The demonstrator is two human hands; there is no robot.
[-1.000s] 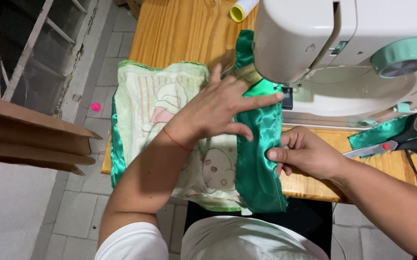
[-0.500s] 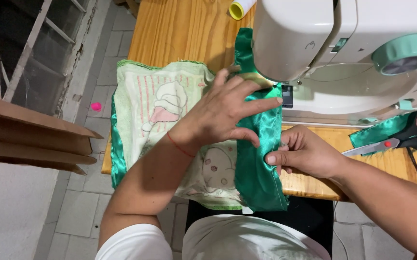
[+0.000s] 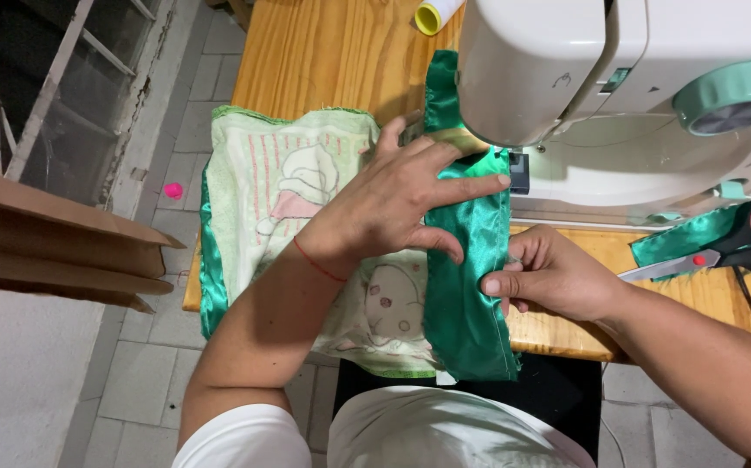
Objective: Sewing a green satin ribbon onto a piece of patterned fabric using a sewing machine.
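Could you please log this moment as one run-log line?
left hand flat on satin strip | right hand pinching strip edge | strip under sewing machine

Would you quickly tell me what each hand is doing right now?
Left hand: open, fingers spread flat, pressing the green satin strip and printed cloth down.
Right hand: closed, pinching the satin strip's edge.

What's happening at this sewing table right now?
A person sits at a white sewing machine on a wooden table. The left hand lies flat, fingers spread, on a green satin strip along the edge of a pale printed cloth. The right hand pinches the strip's outer edge nearer the body. Red-handled scissors lie to the right.
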